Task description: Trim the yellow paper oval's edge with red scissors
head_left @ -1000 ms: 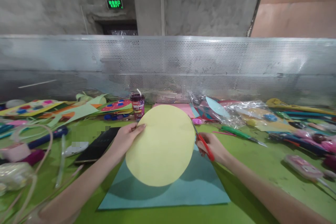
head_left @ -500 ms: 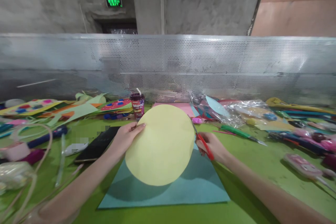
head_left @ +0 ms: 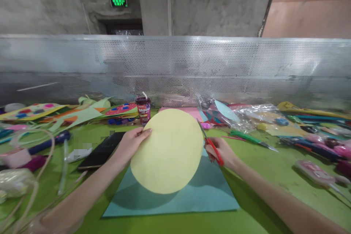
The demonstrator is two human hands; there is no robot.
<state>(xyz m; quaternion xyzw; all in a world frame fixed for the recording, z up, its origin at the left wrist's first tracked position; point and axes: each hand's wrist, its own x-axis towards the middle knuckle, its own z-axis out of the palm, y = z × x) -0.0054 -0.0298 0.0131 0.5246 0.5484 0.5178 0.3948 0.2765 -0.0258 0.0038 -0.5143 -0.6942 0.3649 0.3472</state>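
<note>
A round pale yellow sheet of paper is held up in front of me, its left edge pinched between the thumb and fingers of my left hand. My right hand grips red-handled scissors, whose blades point up and to the left along the paper's right edge. Whether the blades touch the paper I cannot tell. Under the yellow circle lies a teal sheet on the green table, partly covered and shaded by it.
A dark drink cup with a straw stands behind the paper. On the left lie a black phone and a cable. To the right are a green-handled craft knife and plastic wrapping. A perforated metal panel rises behind.
The scissors have shifted slightly at the right edge, and more of their blades shows now. The yellow paper and my left hand have hardly moved.
</note>
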